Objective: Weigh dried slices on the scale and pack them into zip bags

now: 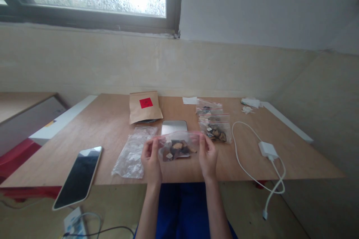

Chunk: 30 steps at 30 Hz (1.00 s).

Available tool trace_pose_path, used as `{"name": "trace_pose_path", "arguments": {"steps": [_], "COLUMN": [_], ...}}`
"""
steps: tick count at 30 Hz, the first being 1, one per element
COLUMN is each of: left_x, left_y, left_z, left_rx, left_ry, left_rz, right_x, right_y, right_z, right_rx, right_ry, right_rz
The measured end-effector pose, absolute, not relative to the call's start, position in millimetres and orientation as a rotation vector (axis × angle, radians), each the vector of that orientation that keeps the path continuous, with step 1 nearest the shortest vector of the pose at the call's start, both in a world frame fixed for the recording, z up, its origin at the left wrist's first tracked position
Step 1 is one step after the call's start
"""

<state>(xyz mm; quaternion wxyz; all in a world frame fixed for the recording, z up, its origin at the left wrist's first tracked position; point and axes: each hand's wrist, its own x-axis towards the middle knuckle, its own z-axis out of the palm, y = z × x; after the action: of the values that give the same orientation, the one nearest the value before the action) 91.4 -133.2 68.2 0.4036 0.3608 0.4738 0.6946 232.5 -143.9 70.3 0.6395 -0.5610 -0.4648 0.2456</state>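
Note:
Between my two hands hangs a clear zip bag [178, 148] with a red seal line, holding dark and tan dried pieces and a small white packet. My left hand [151, 155] pinches its upper left corner, and my right hand [208, 153] pinches the upper right corner. Behind the bag lies a small silver scale-like device [174, 126], partly hidden by it. To the right, several filled zip bags [215, 131] overlap in a row. Left of my left hand rests a crumpled clear plastic bag [131, 155].
A brown paper bag [144, 108] with a red label stands at the back. A phone [80, 175] overhangs the front left edge. A white adapter [268, 150] with a looped cable lies right, its plug past the edge. White scraps [250, 103] lie at the back right.

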Motion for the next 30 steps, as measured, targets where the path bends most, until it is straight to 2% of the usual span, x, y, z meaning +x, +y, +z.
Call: {"name": "trace_pose_path", "arguments": {"steps": [5, 12, 18, 30], "left_x": [92.7, 98.9, 93.4, 80.0], "left_y": [-129.3, -134.5, -130.9, -127.8], "left_z": [63.2, 68.2, 63.7, 59.5], "left_rx": [0.788, 0.945, 0.817, 0.926], "left_ry": [1.181, 1.093, 1.156, 1.156], "left_rz": [1.812, 1.594, 1.718, 1.685], "right_x": [231.3, 221.5, 224.0, 240.5], "right_y": [-143.2, -143.2, -143.0, -140.2], "right_z": [70.6, 69.6, 70.3, 60.2], "right_rx": [-1.274, -1.264, -1.326, -1.305], "right_ry": [-0.984, -1.009, -0.885, -0.986], "right_rz": [0.560, 0.636, 0.549, 0.585]}}
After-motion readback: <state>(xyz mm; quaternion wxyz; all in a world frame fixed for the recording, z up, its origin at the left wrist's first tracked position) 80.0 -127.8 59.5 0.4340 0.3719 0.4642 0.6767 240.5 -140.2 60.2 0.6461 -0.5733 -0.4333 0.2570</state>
